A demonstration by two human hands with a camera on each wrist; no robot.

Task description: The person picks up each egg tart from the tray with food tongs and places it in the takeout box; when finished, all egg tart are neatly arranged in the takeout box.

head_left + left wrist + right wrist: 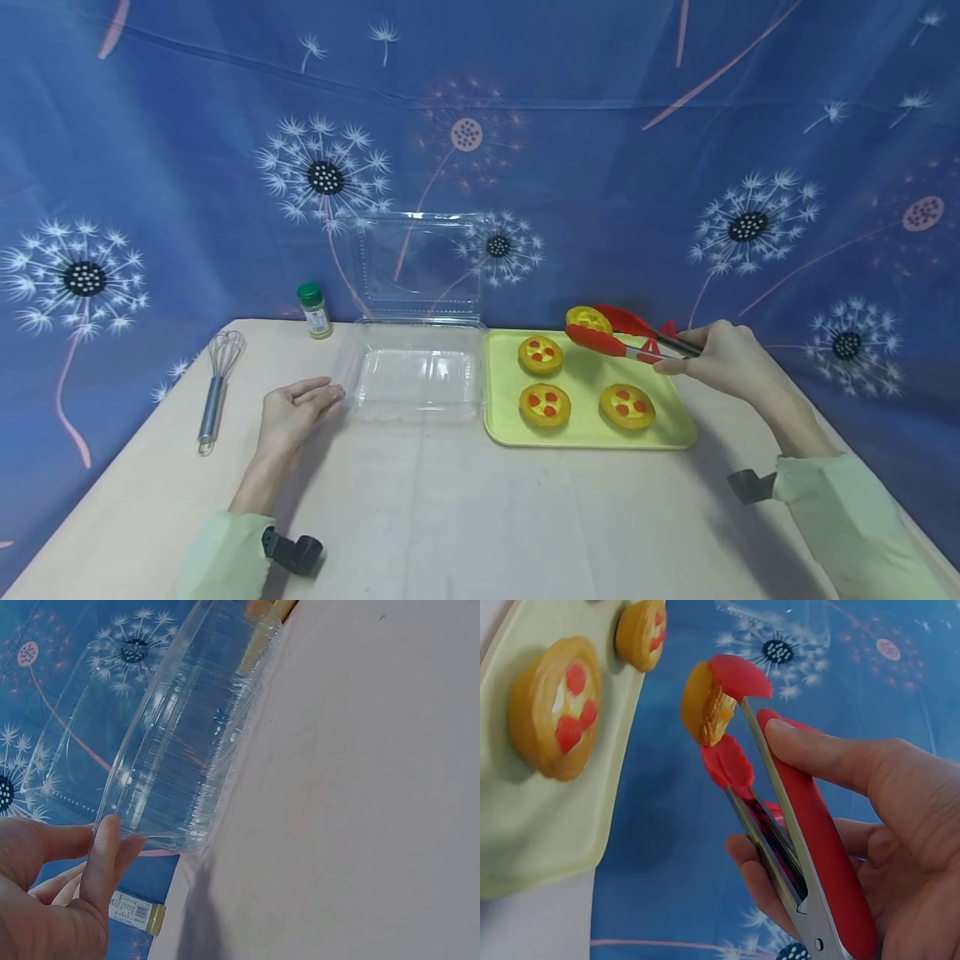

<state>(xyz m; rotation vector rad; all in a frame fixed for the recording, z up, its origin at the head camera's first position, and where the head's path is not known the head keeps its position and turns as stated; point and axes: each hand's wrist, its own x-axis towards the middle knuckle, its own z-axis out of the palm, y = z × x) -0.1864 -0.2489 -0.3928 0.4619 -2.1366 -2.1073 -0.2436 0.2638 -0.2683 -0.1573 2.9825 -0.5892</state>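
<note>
My right hand [731, 360] grips red-tipped tongs [810, 825], whose tips pinch a small egg tart [588, 318] raised over the back of the yellow tray [585, 435]. Three more tarts with red dots sit on that tray, including one at its front right [627, 407]. At the left, the thumb and fingers of my left hand [295, 414] pinch the rim of a clear plastic container [180, 742]. Its lid [420, 258] stands raised at the back, and the base [416, 375] has nothing in it.
A green-capped spice jar [314, 311] stands at the back, left of the container. Farther left lies a whisk [216, 387] with a metal handle. A blue dandelion-print cloth [600, 167] hangs right behind the table [450, 517].
</note>
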